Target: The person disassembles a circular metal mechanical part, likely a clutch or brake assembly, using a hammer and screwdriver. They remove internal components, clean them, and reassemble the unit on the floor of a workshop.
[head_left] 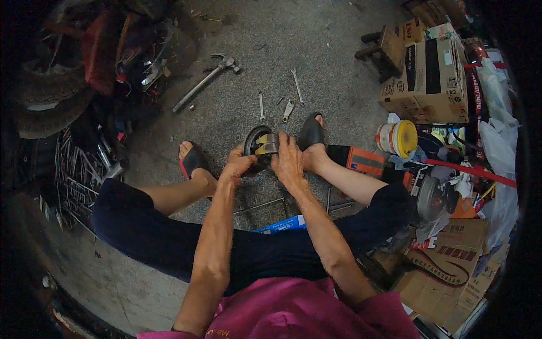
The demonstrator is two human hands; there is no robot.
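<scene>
Between my feet I hold a round dark metal part (258,135) with curved yellowish and silvery pieces on its near side; it looks like a brake or clutch assembly. My left hand (239,163) grips its left edge, thumb against the rim. From the right, my right hand (288,160) closes on the silvery piece, its fingertips partly hidden. Just beyond the part, a small wrench (261,105), a longer wrench (297,87) and a short stubby tool (288,110) lie on the floor. A hammer (204,84) rests farther off to the left.
Motorcycle wheels and metal parts (53,85) crowd the left side, above a pile of thin rods (73,175). On the right stand a cardboard box (426,79), a wooden stool (384,53), a yellow-lidded bucket (405,138) and an orange-black box (364,161). A blue box (282,224) lies by my legs.
</scene>
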